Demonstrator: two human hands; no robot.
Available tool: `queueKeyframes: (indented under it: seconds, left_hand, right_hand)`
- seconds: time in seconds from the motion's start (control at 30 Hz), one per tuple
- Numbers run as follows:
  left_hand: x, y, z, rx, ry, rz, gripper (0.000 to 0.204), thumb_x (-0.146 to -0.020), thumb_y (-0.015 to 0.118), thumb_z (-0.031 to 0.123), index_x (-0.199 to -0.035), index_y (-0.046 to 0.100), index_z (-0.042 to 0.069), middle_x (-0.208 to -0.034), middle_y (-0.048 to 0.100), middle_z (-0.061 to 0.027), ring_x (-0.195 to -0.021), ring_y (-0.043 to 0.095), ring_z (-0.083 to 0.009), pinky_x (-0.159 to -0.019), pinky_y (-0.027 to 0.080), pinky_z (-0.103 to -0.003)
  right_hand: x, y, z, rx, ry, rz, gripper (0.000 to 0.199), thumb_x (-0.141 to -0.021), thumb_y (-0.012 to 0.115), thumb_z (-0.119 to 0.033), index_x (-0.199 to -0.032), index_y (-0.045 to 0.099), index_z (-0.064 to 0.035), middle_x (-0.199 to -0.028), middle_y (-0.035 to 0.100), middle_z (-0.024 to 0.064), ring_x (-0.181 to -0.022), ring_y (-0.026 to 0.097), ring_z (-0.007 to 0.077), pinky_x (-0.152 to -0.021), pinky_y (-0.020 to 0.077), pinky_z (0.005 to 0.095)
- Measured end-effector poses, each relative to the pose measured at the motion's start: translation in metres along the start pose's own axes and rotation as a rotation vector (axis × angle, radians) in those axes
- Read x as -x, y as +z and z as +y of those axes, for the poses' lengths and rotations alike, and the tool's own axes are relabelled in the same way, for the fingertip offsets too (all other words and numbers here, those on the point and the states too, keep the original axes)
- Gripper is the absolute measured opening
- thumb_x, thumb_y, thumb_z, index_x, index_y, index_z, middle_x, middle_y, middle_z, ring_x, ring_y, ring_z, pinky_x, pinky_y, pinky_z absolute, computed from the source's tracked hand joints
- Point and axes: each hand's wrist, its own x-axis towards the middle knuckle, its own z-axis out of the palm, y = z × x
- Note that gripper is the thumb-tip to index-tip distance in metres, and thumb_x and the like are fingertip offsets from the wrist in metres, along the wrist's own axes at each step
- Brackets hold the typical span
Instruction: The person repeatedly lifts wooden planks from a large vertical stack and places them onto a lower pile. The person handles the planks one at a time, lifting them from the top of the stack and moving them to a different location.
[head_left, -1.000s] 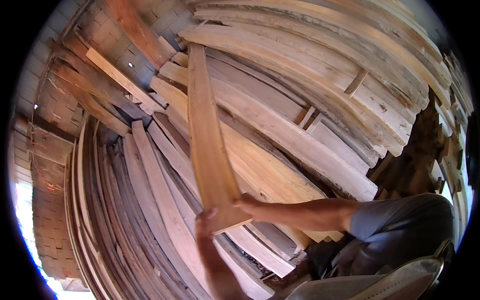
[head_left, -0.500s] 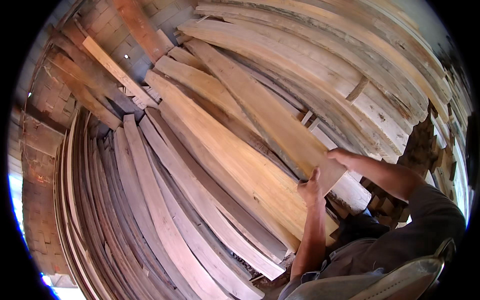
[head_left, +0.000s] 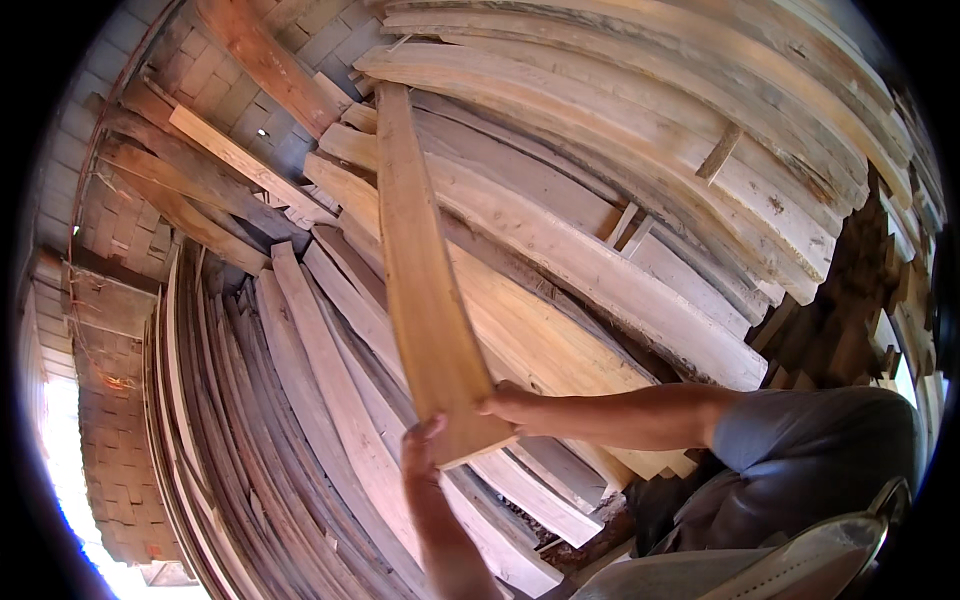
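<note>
A long wooden plank [head_left: 420, 260] lies slantwise over the stacked boards, its near end raised in both my hands. My left hand [head_left: 421, 446] grips the left edge near that end, thumb on top. On the opposite edge, my right hand [head_left: 508, 402] is closed, with its fingers partly hidden by the plank. The plank's far end rests by the tall stack at the back. Beneath it lies a yellowish board [head_left: 550, 340], and to its right a paler board [head_left: 600, 275] with a rough edge.
Several narrow boards [head_left: 240, 400] stand packed along the left. A high stack of thick planks [head_left: 620, 140] fills the back right, with small spacer sticks [head_left: 720, 152] between. Boards lean on the brick wall [head_left: 110, 430]. Cut wood pieces [head_left: 840, 300] lie in shadow at the right.
The plank's near end has swung to the left with both my hands on it, crossing over the yellowish board. The paler board at the right is now uncovered.
</note>
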Motion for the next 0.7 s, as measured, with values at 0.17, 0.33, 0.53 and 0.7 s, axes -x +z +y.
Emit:
queueKeyframes:
  seconds: [0.17, 0.33, 0.53, 0.7]
  left_hand:
    - [-0.039, 0.032, -0.058, -0.501, 0.162, 0.119, 0.043, -0.082, 0.073, 0.034, -0.109, 0.07, -0.001, -0.103, 0.07, -0.0115, -0.092, 0.065, -0.0207, -0.084, 0.053, -0.035]
    - [-0.009, 0.267, -0.114, -0.029, -0.034, 0.089, 0.047, -0.084, 0.077, 0.029, -0.107, 0.063, -0.009, -0.101, 0.067, -0.0157, -0.089, 0.064, -0.0243, -0.075, 0.051, -0.036]
    - [-0.008, 0.305, -0.135, 0.427, -0.065, 0.076, 0.047, -0.075, 0.083, 0.014, -0.11, 0.063, -0.011, -0.104, 0.066, -0.0154, -0.087, 0.064, -0.0252, -0.079, 0.052, -0.035]
    - [-0.017, 0.304, -0.139, 0.422, -0.044, 0.085, 0.047, -0.075, 0.082, 0.013, -0.11, 0.063, -0.012, -0.105, 0.066, -0.0163, -0.088, 0.064, -0.0263, -0.079, 0.053, -0.037]
  right_hand:
    - [-0.048, -0.081, 0.042, 0.388, -0.171, 0.137, 0.035, -0.074, 0.068, -0.014, -0.104, 0.071, 0.0009, -0.092, 0.069, 0.0079, -0.083, 0.063, 0.0194, -0.076, 0.0493, 0.034]
    - [0.078, -0.228, -0.072, 0.384, -0.014, 0.317, 0.034, -0.086, 0.066, -0.023, -0.108, 0.069, 0.0028, -0.099, 0.071, 0.0146, -0.089, 0.067, 0.0236, -0.082, 0.0516, 0.035]
    - [0.055, -0.279, -0.049, 0.443, 0.038, 0.549, 0.049, -0.088, 0.066, -0.036, -0.11, 0.067, 0.0083, -0.102, 0.07, 0.0189, -0.091, 0.069, 0.0268, -0.083, 0.0516, 0.0386]
    - [0.045, -0.275, -0.056, 0.467, 0.043, 0.523, 0.048, -0.091, 0.064, -0.036, -0.11, 0.068, 0.0073, -0.102, 0.071, 0.0178, -0.091, 0.068, 0.0258, -0.082, 0.0517, 0.0382]
